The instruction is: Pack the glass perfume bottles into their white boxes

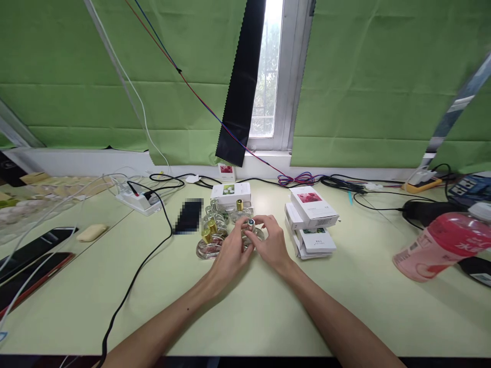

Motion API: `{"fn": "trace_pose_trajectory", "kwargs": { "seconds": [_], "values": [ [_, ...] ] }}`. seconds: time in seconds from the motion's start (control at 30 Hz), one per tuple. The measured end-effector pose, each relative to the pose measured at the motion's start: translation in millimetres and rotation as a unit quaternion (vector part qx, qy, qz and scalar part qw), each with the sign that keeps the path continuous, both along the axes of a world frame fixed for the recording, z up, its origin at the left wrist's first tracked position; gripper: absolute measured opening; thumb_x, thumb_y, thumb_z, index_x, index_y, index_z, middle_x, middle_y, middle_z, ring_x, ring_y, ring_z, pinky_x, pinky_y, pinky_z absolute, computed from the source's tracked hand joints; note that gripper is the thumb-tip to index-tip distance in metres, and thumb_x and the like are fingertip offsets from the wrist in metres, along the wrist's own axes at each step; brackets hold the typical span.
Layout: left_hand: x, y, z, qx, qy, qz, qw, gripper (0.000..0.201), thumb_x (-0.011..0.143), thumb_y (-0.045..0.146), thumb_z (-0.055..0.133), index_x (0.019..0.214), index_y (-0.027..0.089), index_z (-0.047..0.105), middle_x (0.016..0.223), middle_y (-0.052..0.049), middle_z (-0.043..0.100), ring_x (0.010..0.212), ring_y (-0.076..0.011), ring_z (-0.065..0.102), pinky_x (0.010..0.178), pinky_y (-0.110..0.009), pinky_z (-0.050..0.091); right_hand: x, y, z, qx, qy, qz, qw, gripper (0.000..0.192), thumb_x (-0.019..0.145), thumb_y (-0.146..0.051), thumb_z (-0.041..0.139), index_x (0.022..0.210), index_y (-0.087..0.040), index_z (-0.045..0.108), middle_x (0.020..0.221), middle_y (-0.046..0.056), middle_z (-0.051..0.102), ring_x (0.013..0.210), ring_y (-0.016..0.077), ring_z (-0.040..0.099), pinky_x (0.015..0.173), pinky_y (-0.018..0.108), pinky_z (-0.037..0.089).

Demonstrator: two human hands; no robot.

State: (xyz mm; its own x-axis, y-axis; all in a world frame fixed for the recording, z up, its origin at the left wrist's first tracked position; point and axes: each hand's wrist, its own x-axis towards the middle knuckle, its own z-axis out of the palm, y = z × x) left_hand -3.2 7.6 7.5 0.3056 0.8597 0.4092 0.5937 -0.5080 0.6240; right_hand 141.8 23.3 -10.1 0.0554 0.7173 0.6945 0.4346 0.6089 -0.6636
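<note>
Bottle: small clear glass bottle (253,236) on the table (268,306), centre, between my hands, in front of the other bottles (213,230).
Left hand (232,253): I curl it round the bottle's left side, fingers closed on the glass.
Right hand (272,243): I cup the right side; thumb and forefinger pinch at the silver cap (251,223).
Handling: I judge it light but rigid, smooth, likely slippery, and breakable if dropped.
Hold: I take the squat body for support, the cap for turning or pulling.
Nearby: boxes (312,220) just right, well clear of my grip; black cable (153,250) left.
</note>
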Motion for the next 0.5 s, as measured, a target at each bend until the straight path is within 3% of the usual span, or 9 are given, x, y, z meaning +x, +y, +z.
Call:
{"fn": "trace_pose_trajectory", "kwargs": {
  "seconds": [0.17,0.5],
  "values": [
    [-0.1,0.3,-0.5,0.006,-0.003,-0.004,1.0,0.055,0.089,0.016,0.056,0.141,0.02,0.041,0.09,-0.003,0.066,0.076,-0.0191,0.065,0.077,-0.032,0.052,-0.2,-1.3,0.6,0.022,0.006,0.013,1.0,0.022,0.086,-0.017,0.068,0.107,-0.023,0.063,0.099,0.006,0.069,0.094,0.0224,0.065,0.083,0.037,0.057],
    [0.7,-1.5,-0.6,-0.009,0.003,0.008,1.0,0.054,0.092,0.02,0.055,0.144,0.02,0.038,0.096,-0.006,0.067,0.084,-0.0214,0.066,0.079,-0.033,0.052,-0.1,2.8,-2.3,-0.016,0.015,0.02,1.0,0.021,0.087,-0.019,0.067,0.107,-0.022,0.063,0.094,0.004,0.066,0.09,0.0219,0.064,0.084,0.037,0.054]
  ]
}}
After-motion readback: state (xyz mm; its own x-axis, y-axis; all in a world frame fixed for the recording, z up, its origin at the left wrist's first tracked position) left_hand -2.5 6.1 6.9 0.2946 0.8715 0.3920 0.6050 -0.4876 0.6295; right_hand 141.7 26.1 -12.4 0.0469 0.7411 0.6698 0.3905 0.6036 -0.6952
